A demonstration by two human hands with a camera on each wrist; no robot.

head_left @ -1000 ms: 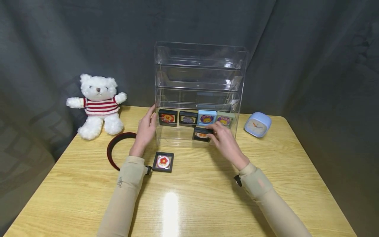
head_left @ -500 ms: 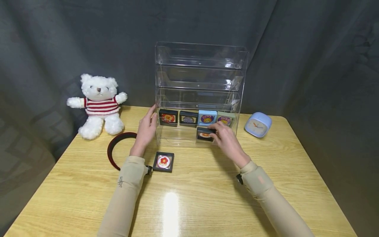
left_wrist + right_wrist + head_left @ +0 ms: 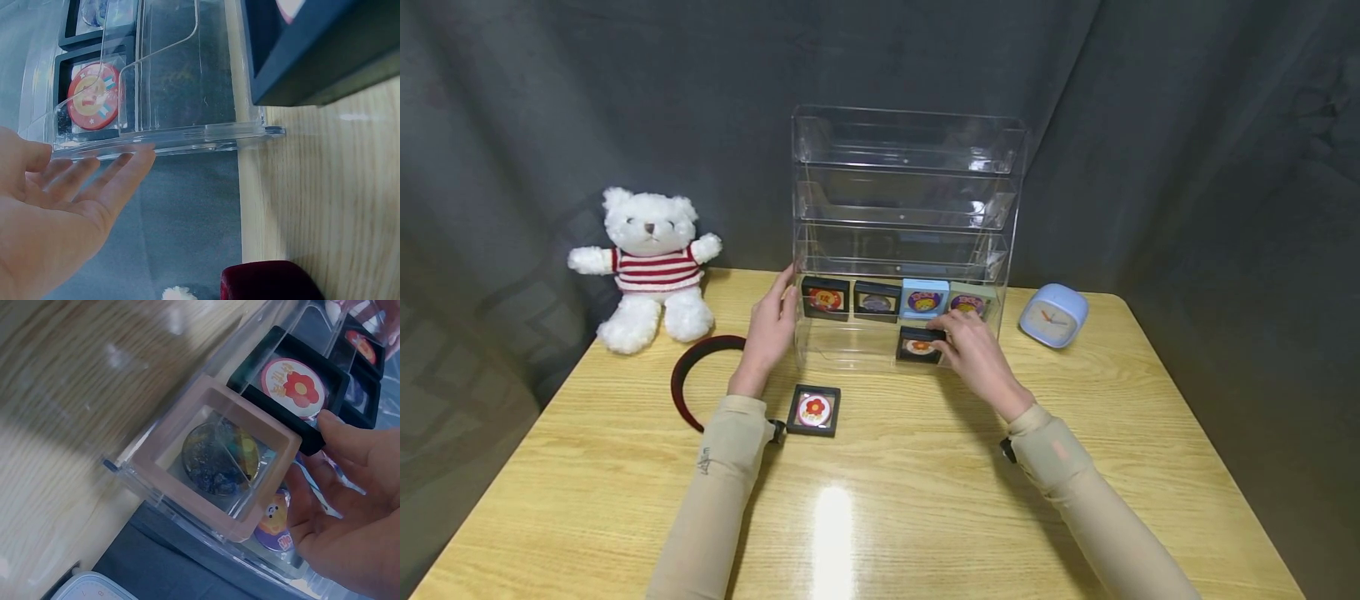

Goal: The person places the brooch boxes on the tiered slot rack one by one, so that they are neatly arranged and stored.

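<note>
A clear multi-tier display rack point(image 3: 904, 164) stands at the back of the table. My left hand point(image 3: 771, 330) rests its fingertips against the rack's left side, fingers fairly straight in the left wrist view. At the bottom tier, my right hand point(image 3: 973, 358) pinches a black-framed badge case point(image 3: 919, 347) by its upper right corner. The badge is white with a red flower point(image 3: 292, 387). Beside it, a pink-framed badge case point(image 3: 219, 464) sits in the same tier, hidden by my right hand in the head view. Black, blue and pale green badge cases point(image 3: 925, 298) fill the tier above.
Another black-framed flower badge case point(image 3: 814, 410) lies flat on the table, close to my left wrist. A dark red headband point(image 3: 681, 379) curves left of it. A white teddy bear point(image 3: 655, 267) sits back left; a blue alarm clock point(image 3: 1054, 315) stands right of the rack.
My right hand has moved slightly right with the black-framed badge case, which now sits a little lower in the bottom tier. The left hand stays at the rack's side.
</note>
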